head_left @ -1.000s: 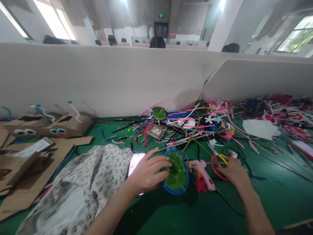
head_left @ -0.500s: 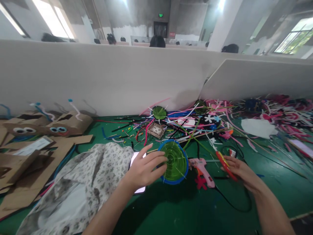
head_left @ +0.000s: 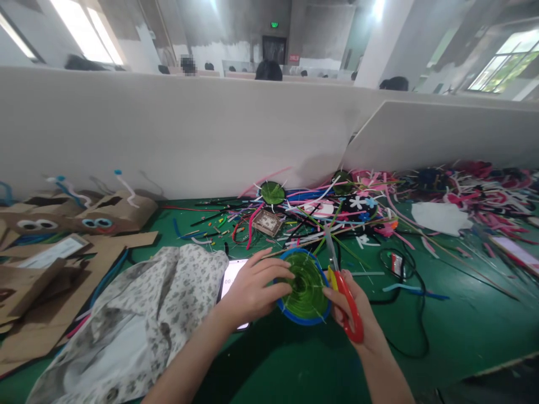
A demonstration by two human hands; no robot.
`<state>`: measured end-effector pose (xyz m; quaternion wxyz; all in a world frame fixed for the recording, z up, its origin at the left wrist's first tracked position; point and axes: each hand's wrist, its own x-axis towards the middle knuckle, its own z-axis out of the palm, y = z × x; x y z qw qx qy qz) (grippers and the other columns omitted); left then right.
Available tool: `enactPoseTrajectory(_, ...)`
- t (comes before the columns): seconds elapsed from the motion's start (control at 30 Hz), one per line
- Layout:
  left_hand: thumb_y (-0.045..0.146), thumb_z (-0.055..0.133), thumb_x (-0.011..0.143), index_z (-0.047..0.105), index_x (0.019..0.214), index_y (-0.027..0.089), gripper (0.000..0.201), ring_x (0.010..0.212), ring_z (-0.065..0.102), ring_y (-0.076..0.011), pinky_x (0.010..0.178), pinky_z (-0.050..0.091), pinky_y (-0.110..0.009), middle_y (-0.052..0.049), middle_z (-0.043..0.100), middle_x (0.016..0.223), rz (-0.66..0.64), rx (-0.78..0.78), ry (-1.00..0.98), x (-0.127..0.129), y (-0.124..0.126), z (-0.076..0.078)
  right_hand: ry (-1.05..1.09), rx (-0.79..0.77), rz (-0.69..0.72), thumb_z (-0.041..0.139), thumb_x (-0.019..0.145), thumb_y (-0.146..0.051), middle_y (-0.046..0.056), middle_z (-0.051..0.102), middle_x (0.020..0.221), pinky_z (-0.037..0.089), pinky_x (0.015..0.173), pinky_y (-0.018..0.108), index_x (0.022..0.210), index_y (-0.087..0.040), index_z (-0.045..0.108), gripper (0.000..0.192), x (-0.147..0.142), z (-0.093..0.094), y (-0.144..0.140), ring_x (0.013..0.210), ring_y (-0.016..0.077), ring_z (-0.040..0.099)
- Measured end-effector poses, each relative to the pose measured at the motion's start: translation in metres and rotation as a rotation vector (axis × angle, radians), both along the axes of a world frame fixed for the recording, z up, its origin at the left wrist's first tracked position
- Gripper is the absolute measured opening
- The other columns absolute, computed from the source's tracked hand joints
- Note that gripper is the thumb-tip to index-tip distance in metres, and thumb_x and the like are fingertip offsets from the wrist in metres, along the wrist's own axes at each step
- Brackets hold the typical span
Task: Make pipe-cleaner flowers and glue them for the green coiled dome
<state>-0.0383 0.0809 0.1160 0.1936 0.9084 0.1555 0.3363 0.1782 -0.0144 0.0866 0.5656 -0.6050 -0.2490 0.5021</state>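
Observation:
A round green coiled bowl with a blue rim (head_left: pixel 309 286), pale thin spokes sticking out past its edge, is held above the green table. My left hand (head_left: pixel 256 283) grips it at the left side, fingers over the rim and inside. Red-handled scissors with a yellow part (head_left: pixel 352 317) are in my right hand (head_left: pixel 357 300), their blades pointing up and away. The right thumb and fingers also touch the bowl's right edge. Under my left hand lies a phone (head_left: pixel 229 278) with a lit screen, partly covered. The glue gun is hidden behind my right hand.
A patterned cloth (head_left: pixel 168 292) and cardboard boxes with googly eyes (head_left: pixel 112 213) lie on the left. Tangled pipe cleaners (head_left: pixel 303 207), a brown patterned box (head_left: pixel 267 223) and another green disc (head_left: pixel 273 192) sit before the white partition (head_left: pixel 189 134). A black cable (head_left: pixel 421 336) loops at right.
My right hand, with the scissors, has come left to the bowl's edge, and the scissors now point upward. The bowl has shifted slightly right and down with my left hand.

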Motion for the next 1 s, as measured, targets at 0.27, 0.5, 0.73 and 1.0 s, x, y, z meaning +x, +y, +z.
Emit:
enactPoseTrajectory(0.27,0.02,0.086,0.059,0.019,0.149,0.036,0.113,0.144,0.022,-0.0361,0.113,0.028,-0.053,-0.01,0.013,0.161,-0.069,-0.55,-0.303,0.011,-0.007,-0.006,0.087,0.056,-0.199,0.084,0.057,-0.042,-0.014,0.039,0.036,0.028,0.03,0.016,0.102,-0.022,0.049,0.061,-0.012,-0.006,0.001,0.031,0.007,0.034)
enactPoseTrajectory(0.5,0.02,0.093,0.047,0.009,0.147,0.039,0.133,0.14,0.03,-0.0363,0.114,0.028,-0.052,-0.011,0.025,0.155,-0.234,-0.93,-0.32,0.021,-0.018,-0.011,0.055,0.017,-0.248,0.084,0.055,-0.05,-0.013,0.04,0.034,0.028,0.027,0.016,0.092,-0.021,0.051,0.057,-0.027,-0.006,0.004,0.028,0.0075,0.034)
enactPoseTrajectory(0.73,0.022,0.091,0.051,0.017,0.147,0.032,0.122,0.135,0.037,-0.0366,0.113,0.028,-0.052,-0.012,0.036,0.149,-0.242,-0.997,-0.42,0.022,-0.02,-0.008,-0.022,0.093,-0.245,0.075,0.065,-0.056,-0.009,0.05,0.053,0.032,0.032,0.018,0.098,-0.023,0.051,0.053,-0.023,-0.002,0.003,0.034,0.0067,0.04)
enactPoseTrajectory(1.0,0.038,0.09,0.052,0.017,0.152,0.025,0.125,0.135,0.038,-0.039,0.113,0.028,-0.053,-0.015,0.047,0.142,-0.24,-1.158,-0.593,0.016,-0.014,-0.005,-0.839,0.151,-0.011,0.068,0.071,-0.051,0.007,0.063,0.104,0.053,0.063,0.029,0.12,-0.025,0.04,0.062,0.024,-0.018,-0.038,0.078,0.0193,0.064)
